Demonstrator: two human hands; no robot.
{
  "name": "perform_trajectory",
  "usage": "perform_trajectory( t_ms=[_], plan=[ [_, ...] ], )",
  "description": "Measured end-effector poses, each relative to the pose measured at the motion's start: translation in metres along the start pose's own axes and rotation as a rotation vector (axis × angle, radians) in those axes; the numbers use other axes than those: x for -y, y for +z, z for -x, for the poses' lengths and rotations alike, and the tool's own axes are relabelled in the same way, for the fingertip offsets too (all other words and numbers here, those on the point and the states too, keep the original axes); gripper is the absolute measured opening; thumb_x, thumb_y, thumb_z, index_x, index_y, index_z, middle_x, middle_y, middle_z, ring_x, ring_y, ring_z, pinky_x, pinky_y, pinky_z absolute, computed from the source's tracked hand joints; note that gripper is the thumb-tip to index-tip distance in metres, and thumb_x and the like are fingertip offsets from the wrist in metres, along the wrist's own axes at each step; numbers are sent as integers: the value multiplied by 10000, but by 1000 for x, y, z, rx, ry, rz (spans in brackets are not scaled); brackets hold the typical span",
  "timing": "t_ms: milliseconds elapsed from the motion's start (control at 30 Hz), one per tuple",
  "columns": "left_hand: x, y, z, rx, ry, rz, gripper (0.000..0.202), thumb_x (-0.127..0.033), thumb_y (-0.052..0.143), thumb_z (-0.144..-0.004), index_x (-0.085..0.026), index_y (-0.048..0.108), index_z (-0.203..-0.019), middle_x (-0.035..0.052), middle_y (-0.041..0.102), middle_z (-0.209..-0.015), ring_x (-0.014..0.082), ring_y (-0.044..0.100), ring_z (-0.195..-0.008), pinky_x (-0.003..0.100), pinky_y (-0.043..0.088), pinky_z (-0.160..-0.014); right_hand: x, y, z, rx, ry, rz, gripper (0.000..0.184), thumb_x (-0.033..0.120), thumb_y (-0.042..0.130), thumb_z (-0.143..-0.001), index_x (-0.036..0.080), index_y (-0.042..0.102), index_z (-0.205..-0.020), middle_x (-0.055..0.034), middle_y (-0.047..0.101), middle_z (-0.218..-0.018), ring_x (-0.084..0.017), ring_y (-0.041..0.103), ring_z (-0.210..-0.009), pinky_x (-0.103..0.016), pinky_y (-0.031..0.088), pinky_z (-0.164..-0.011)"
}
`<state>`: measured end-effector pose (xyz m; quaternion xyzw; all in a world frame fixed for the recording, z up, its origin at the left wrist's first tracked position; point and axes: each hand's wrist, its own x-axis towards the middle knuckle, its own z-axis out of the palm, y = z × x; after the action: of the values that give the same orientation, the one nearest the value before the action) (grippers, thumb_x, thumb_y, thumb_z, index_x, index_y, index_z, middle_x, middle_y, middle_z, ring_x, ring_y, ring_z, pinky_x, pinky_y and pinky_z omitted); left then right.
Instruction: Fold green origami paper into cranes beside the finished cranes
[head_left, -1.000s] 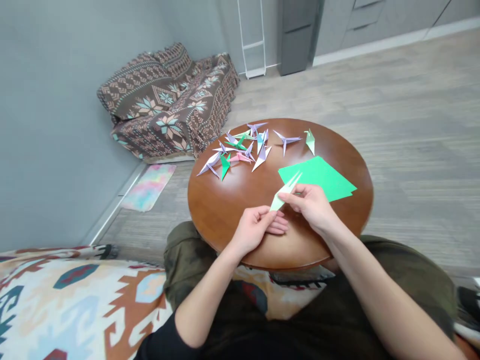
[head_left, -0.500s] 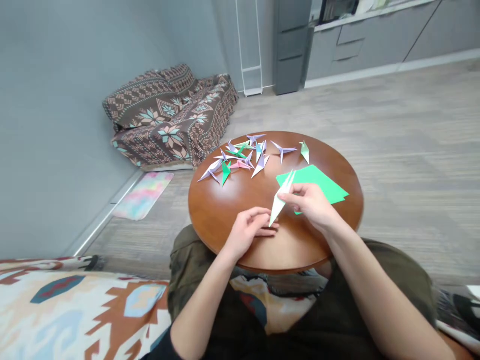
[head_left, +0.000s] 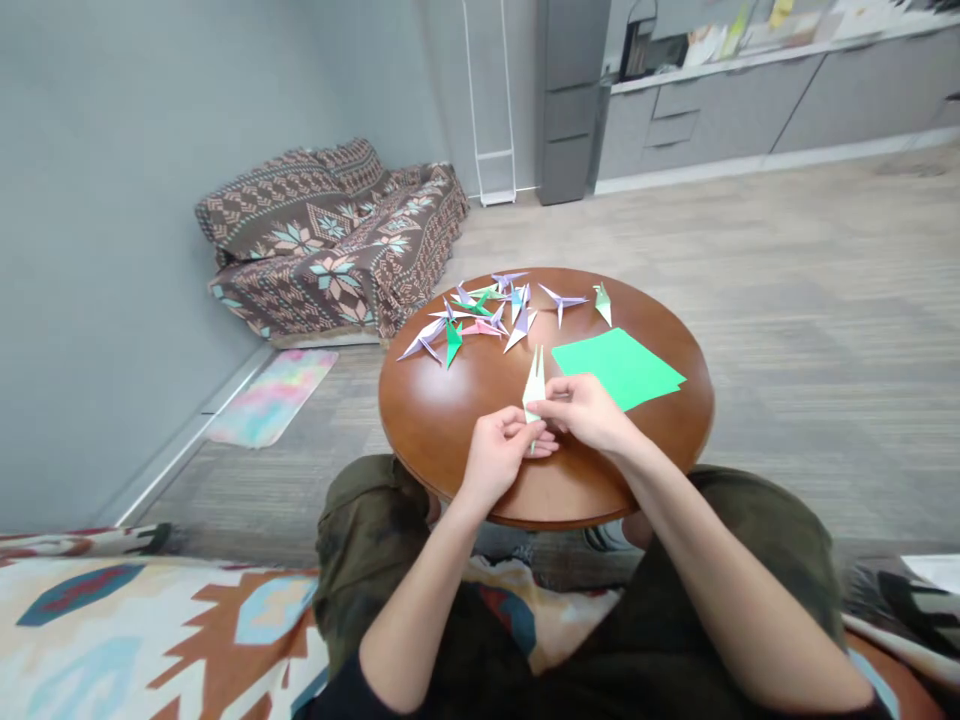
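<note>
A pale, narrow folded origami piece (head_left: 535, 385) stands over the near half of the round wooden table, its two split points facing away from me. My left hand (head_left: 501, 452) pinches its lower end, thumb on top and fingers beneath. With thumb and fingertips, my right hand (head_left: 585, 410) grips its right side near the middle. Part of the piece is hidden by the fingers. Just beyond my right hand lie green paper sheets (head_left: 619, 365), stacked flat and slightly fanned.
Several folded paper cranes, among them a pink crane (head_left: 481, 329) and a green crane (head_left: 454, 343), crowd the far left of the table (head_left: 435, 420). A light green crane (head_left: 603, 303) sits at the far edge. Behind is a covered sofa (head_left: 337, 245).
The right hand has brought the folded piece left and turned it more upright. My left hand has closed on its lower end. The view has shifted slightly.
</note>
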<state>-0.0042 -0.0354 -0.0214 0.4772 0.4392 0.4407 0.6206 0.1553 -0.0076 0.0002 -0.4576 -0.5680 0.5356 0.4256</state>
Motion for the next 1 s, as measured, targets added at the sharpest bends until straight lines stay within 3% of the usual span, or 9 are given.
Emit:
perform_trajectory(
  t_ms=[133,267,400,467,633,767,833,900,1000],
  plan=[
    [1,0,0,15,-10,1,402,-465,875,-746,-127,665,-804,90,777,-706,204,774,-649,334,666,-706,-4,2,-1,-27,15,-49,451,523,864,-632,187,573,-554,45,500,-453,-92,390,-454,-256,249,-475],
    [0,0,5,52,-8,0,400,-447,876,-737,-125,651,-813,92,769,-715,210,771,-655,338,657,-711,-7,2,1,-79,26,-111,462,567,830,-689,194,574,-590,71,433,-455,-81,337,-448,-261,209,-472],
    [-1,-1,9,-17,131,107,350,-373,715,-887,-176,587,-1146,38,766,-847,177,771,-784,324,637,-802,-12,0,4,-82,42,-147,493,571,846,-686,199,548,-556,72,413,-442,-74,306,-437,-270,183,-472],
    [-1,-2,9,-16,207,118,369,-285,696,-880,-204,564,-1215,19,747,-910,164,751,-837,311,622,-823,-15,-1,6,-72,50,-153,491,568,854,-689,197,558,-564,75,405,-435,-72,290,-431,-271,164,-470],
    [-1,-4,7,17,230,-14,155,-219,758,-811,-145,720,-941,54,747,-914,172,714,-888,279,572,-865,-18,-1,12,-41,26,-142,496,600,798,-774,187,591,-594,75,408,-434,-73,298,-419,-268,169,-459],
    [3,-6,3,-29,227,-4,123,-215,757,-793,-144,751,-893,49,765,-862,175,714,-819,290,563,-830,-21,-2,15,3,-9,-136,554,640,706,-855,188,573,-564,19,518,-442,-91,408,-419,-258,266,-448],
    [6,-7,1,-56,238,-2,129,-216,765,-780,-149,759,-890,45,771,-862,172,708,-798,287,555,-816,-22,-1,17,18,-21,-160,501,640,698,-855,188,608,-659,16,558,-468,-105,452,-416,-253,315,-439],
    [8,-9,0,-77,249,2,136,-219,779,-771,-153,761,-889,41,772,-868,168,703,-790,281,548,-806,-23,-1,17,-9,-43,-201,413,590,745,-827,198,625,-877,40,601,-533,-118,504,-438,-244,369,-444],
    [9,-10,1,-71,256,17,117,-220,764,-787,-160,760,-888,32,764,-855,160,694,-777,272,543,-781,-23,1,18,-84,-88,-253,513,478,821,-775,245,508,-1108,74,654,-662,-125,584,-509,-230,443,-479]
  ],
)
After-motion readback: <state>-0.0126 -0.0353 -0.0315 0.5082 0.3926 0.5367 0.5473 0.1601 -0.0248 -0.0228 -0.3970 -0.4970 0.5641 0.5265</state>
